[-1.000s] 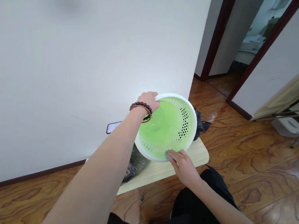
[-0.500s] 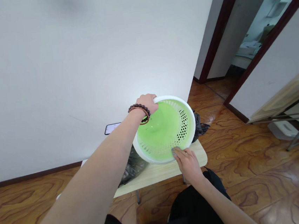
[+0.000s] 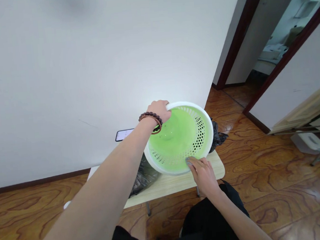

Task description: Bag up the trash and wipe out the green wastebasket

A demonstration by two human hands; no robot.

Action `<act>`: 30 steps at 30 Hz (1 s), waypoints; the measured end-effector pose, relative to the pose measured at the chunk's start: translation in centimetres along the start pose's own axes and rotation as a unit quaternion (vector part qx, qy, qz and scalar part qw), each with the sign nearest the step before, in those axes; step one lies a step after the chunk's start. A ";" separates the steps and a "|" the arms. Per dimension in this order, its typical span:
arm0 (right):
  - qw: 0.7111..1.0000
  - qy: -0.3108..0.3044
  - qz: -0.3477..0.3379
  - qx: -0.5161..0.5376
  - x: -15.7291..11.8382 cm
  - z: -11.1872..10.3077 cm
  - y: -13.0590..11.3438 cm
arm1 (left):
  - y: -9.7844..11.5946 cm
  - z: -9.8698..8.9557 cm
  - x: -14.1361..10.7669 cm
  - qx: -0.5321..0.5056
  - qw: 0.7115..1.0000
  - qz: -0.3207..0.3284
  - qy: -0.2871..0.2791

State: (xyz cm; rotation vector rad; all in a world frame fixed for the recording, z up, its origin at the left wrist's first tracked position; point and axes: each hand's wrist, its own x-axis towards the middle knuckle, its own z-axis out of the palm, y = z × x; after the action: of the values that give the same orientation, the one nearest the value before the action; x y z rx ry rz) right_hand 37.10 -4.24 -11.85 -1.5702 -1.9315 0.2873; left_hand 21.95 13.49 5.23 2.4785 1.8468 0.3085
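Observation:
A round plastic drain basket (image 3: 174, 128), green inside with a white rim and rows of holes, is tilted towards me over a small light-wood table (image 3: 155, 190). My left hand (image 3: 159, 110) grips its far rim, fingers hooked over the edge; a beaded bracelet circles that wrist. At the near side, the bent fingers of my right hand (image 3: 201, 170) press on the inner wall just inside the rim. Something small and grey shows under those fingertips, too little of it to name. Behind the basket, part of a dark plastic bag (image 3: 144, 176) is hidden.
A phone with a lit screen (image 3: 123, 134) lies near the wall, partly behind my left forearm. More black plastic (image 3: 218, 135) sticks out right of the basket. A white wall (image 3: 100, 65) rises behind the table. At right are a doorway, metal legs and a white box (image 3: 308, 142).
The whole view has shifted slightly, so things sit a little further right. Both hands keep their places on the basket, with little visible movement.

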 end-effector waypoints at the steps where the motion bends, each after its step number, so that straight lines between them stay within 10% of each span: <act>1: 1.000 0.003 0.009 -0.001 0.0 0.1 0.0 | 0.1 0.0 0.0 -0.005 1.000 0.000 0.001; 8: 0.994 -0.042 -0.029 0.098 -0.5 1.8 -3.8 | -0.5 0.1 -0.5 -0.024 1.000 0.004 0.011; 20: 0.987 0.005 -0.086 -0.138 0.0 -2.2 2.9 | -4.4 1.7 -6.8 -0.124 0.981 -0.135 0.063; 30: 0.973 0.001 -0.070 -0.218 2.2 -4.1 3.1 | -1.8 -0.6 -0.2 -0.017 0.996 0.089 -0.007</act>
State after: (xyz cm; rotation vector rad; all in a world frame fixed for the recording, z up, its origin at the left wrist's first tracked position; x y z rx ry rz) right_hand 41.80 -2.17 -9.62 -1.6821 -2.1953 -0.2146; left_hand 20.11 13.82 5.53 2.6189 1.6037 0.3246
